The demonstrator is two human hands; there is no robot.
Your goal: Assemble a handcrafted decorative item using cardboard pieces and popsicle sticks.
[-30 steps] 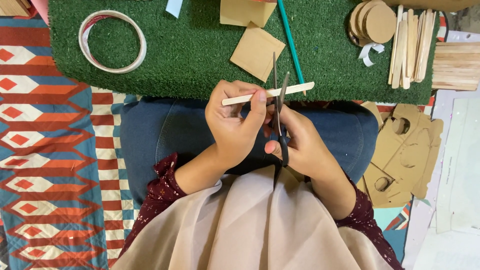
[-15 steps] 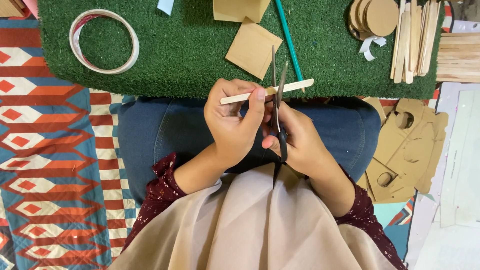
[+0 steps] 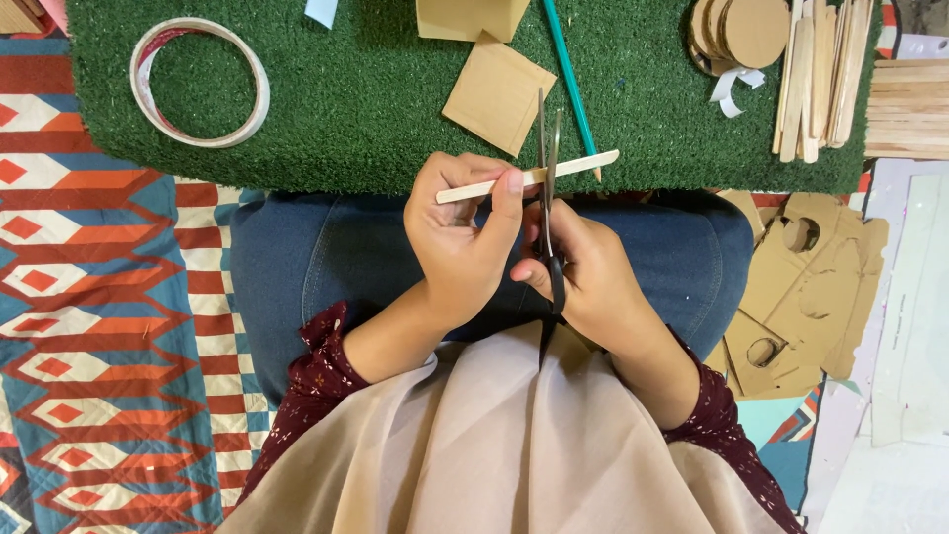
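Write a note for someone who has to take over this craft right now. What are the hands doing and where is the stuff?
Left hand: holds a wooden craft stick level over the lap.
Right hand: grips black scissors, blades pointing up and straddling the stick near its right end.
Done: the stick looks whole; no cut piece shows.
Left: closing the blades, it seems.
Nearby on the green mat: tape roll, cardboard square, green pencil, cardboard discs, more sticks. Cut cardboard sheets lie by the right knee.
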